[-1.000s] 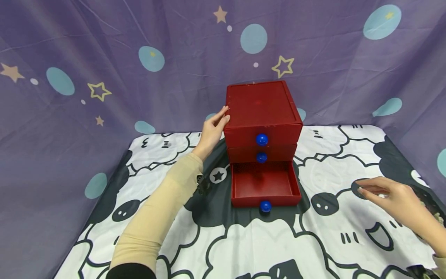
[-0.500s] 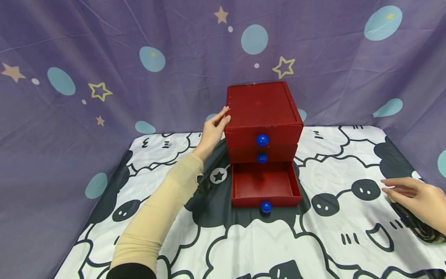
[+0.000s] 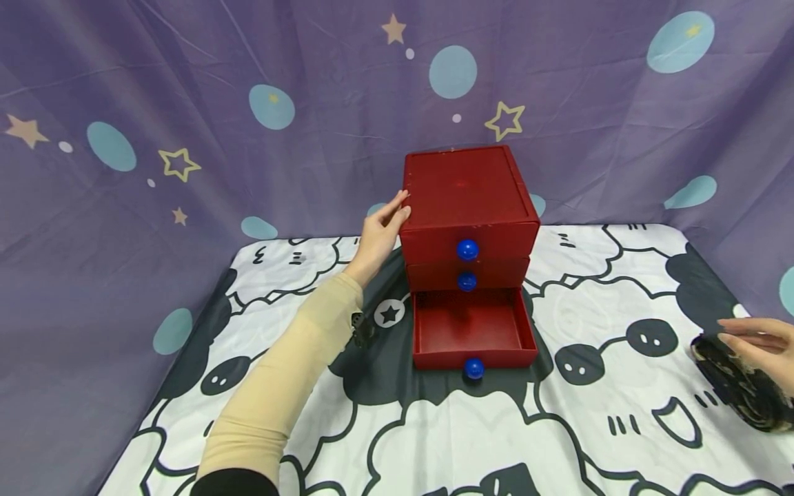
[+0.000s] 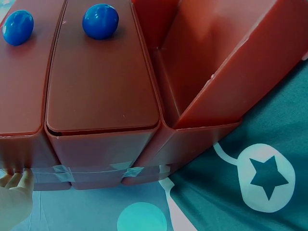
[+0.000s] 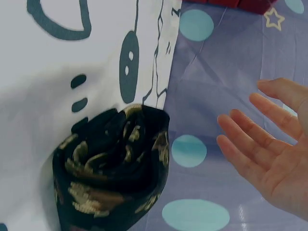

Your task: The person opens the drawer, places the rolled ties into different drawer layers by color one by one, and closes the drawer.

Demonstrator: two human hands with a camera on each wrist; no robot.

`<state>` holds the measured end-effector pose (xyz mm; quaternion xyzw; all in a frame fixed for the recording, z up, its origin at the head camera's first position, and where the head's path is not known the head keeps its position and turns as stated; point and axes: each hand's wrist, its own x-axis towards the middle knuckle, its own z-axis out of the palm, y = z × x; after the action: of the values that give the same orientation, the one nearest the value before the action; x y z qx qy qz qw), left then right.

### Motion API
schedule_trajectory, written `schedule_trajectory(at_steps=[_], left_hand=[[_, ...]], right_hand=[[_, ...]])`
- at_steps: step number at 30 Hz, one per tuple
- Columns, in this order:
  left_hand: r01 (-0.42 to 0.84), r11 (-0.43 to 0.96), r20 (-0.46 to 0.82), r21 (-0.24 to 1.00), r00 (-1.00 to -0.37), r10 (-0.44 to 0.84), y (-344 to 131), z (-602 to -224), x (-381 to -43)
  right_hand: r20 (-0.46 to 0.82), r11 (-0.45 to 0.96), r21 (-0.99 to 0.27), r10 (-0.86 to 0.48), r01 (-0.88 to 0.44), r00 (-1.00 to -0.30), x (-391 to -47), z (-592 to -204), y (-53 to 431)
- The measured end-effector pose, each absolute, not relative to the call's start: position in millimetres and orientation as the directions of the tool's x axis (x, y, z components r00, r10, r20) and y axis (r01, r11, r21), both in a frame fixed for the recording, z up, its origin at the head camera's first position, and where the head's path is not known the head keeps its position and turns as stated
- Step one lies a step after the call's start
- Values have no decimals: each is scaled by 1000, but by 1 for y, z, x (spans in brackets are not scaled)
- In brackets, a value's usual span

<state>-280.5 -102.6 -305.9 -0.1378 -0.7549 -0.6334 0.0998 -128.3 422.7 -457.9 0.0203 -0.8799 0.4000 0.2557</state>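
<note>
A red three-drawer unit [image 3: 459, 186] with blue ball knobs stands at the centre in the head view. Its bottom drawer [image 3: 434, 359] is pulled out, with bare red inside; the upper two are closed. My left hand [image 3: 378, 238] rests its fingers and thumb on the unit's left side, as the left wrist view also shows. At the far right, my right hand [image 3: 764, 344] hovers above a rolled dark cloth [image 3: 738, 386] with a gold-brown pattern. In the right wrist view that rolled cloth [image 5: 106, 192] is apart from my spread, empty fingers.
A white tablecloth [image 3: 434, 441] with black cartoon drawings lies under everything. Behind the table hangs a purple curtain [image 3: 341, 83] with stars and blue spots. The open drawer juts toward me.
My right hand has moved to the right, toward the edge of the head view, and more of the rolled cloth now shows beneath it. My left hand stays on the unit.
</note>
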Motion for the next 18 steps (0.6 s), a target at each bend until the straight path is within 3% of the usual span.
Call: schedule_trajectory(at_steps=[7, 14, 18], left_hand=[[328, 170, 319, 929, -944, 77, -103, -306, -280], [316, 162, 306, 935, -949, 81, -102, -302, -277], [323, 175, 314, 930, -946, 76, -102, -305, -280]], right_hand=[[432, 677, -708, 189, -202, -882, -125, -459, 439], [446, 502, -803, 149, -321, -883, -125, -464, 446], [430, 469, -824, 154, -317, -890, -125, -468, 449]])
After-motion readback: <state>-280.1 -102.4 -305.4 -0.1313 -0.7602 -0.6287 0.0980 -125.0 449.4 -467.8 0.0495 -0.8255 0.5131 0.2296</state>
